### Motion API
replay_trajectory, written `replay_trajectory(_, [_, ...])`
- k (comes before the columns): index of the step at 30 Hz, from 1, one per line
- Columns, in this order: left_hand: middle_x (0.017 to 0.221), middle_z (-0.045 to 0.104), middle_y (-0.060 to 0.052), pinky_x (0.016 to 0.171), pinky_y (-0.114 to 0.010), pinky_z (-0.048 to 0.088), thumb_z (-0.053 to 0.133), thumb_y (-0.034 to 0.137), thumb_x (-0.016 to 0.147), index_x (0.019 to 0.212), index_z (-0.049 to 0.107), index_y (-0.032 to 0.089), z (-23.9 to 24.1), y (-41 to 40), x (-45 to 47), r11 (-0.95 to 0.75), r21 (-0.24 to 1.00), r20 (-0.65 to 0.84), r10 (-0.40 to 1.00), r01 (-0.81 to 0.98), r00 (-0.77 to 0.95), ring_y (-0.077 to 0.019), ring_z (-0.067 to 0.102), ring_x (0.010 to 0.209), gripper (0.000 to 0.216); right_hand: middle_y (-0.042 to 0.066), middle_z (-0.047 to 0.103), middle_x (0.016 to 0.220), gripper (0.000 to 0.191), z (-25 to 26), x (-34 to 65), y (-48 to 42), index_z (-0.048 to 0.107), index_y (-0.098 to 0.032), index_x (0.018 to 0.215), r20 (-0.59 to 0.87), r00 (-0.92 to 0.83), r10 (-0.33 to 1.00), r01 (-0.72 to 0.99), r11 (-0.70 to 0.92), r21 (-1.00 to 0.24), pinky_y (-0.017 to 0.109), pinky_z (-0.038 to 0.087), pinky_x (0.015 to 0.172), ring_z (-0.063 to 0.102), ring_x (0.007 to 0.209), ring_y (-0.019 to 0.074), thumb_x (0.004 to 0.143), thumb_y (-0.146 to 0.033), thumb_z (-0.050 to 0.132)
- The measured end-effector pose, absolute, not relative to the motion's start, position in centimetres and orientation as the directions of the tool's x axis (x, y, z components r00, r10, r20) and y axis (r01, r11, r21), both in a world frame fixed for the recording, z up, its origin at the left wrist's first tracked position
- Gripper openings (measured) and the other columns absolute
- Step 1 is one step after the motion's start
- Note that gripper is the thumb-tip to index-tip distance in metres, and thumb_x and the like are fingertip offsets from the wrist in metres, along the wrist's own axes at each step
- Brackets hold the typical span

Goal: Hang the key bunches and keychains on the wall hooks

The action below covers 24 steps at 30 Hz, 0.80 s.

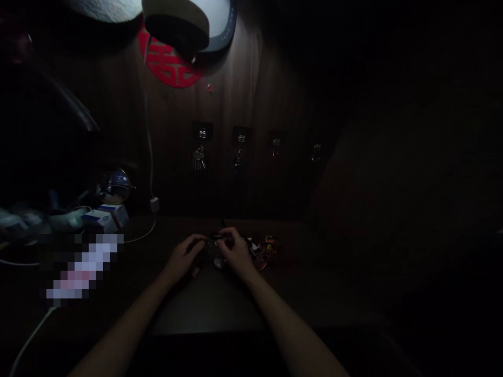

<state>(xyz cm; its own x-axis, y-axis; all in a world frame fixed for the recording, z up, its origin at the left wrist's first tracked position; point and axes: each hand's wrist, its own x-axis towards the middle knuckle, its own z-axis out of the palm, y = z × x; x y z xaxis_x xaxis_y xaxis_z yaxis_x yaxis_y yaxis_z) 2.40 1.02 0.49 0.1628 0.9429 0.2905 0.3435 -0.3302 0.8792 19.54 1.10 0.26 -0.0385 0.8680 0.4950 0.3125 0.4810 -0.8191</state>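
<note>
The light is very dim, so small details are lost. My right hand (238,255) pinches a small dark object (217,236) between thumb and fingers, its kind too dark to make out. Just left of it, my left hand (183,260) has thumb and fingertips drawn close together beside the same spot; what they hold is too small to name. Small shiny pieces (218,263) lie on the dark desktop (196,314) below and between my hands. Right of my right hand sits a tangled pile of colourful small items (268,251), partly covered by the hand.
Keys (199,161) and a second small item (238,163) hang from wall hooks at the back. On the left stand small blue-and-white boxes (102,219), a round mirror-like disc (115,186) and a white cable (150,152). A lamp-like object (176,26) overhangs the top.
</note>
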Motion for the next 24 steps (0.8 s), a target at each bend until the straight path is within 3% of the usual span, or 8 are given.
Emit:
replay_trajectory(3, [0.102, 0.066, -0.003, 0.087, -0.033, 0.045, 0.052, 0.039, 0.08, 0.098, 0.062, 0.024, 0.2, 0.8, 2.3, -0.511, 0.755, 0.468, 0.859, 0.41, 0.208, -0.019, 0.059, 0.097, 0.026, -0.004, 0.06, 0.07, 0.019, 0.1, 19.5, 1.3, 0.053, -0.022, 0.093, 0.465, -0.038, 0.884, 0.267, 0.457, -0.848, 0.024, 0.045, 0.062, 0.059, 0.064, 0.0132, 0.075, -0.028, 0.054])
replay_trajectory(8, [0.088, 0.066, -0.003, 0.082, -0.031, 0.046, 0.054, 0.034, 0.08, 0.084, 0.064, 0.023, -0.5, 0.9, 2.3, -0.637, 0.612, 0.603, 0.76, 0.469, 0.243, -0.0172, 0.059, 0.088, 0.016, -0.005, 0.06, 0.066, 0.021, 0.3, 19.5, 1.2, 0.053, -0.022, 0.092, 0.432, -0.025, 0.902, 0.236, 0.425, -0.874, 0.025, 0.044, 0.062, 0.059, 0.064, 0.0134, 0.073, -0.029, 0.057])
replay_trajectory(15, [0.083, 0.068, -0.001, 0.076, -0.027, 0.047, 0.05, 0.04, 0.08, 0.081, 0.064, 0.022, 0.3, 0.6, 2.5, -0.462, 0.74, 0.457, 0.879, 0.489, 0.137, -0.0163, 0.062, 0.078, 0.023, -0.002, 0.063, 0.075, 0.032, 0.4, 19.5, 1.3, 0.059, -0.022, 0.094, 0.36, -0.09, 0.929, 0.055, 0.365, -0.929, 0.026, 0.046, 0.066, 0.059, 0.071, 0.014, 0.064, -0.029, 0.069])
replay_trajectory(24, [0.077, 0.07, 0.0, 0.059, -0.024, 0.048, 0.053, 0.047, 0.073, 0.08, 0.067, 0.022, 1.0, 0.1, 3.0, -0.302, 0.867, 0.28, 0.953, 0.395, 0.113, -0.0162, 0.062, 0.067, 0.03, 0.0, 0.067, 0.079, 0.026, 0.3, 19.7, 1.7, 0.068, -0.022, 0.083, 0.278, -0.092, 0.956, -0.077, 0.271, -0.959, 0.03, 0.047, 0.074, 0.061, 0.077, 0.0162, 0.061, -0.035, 0.072])
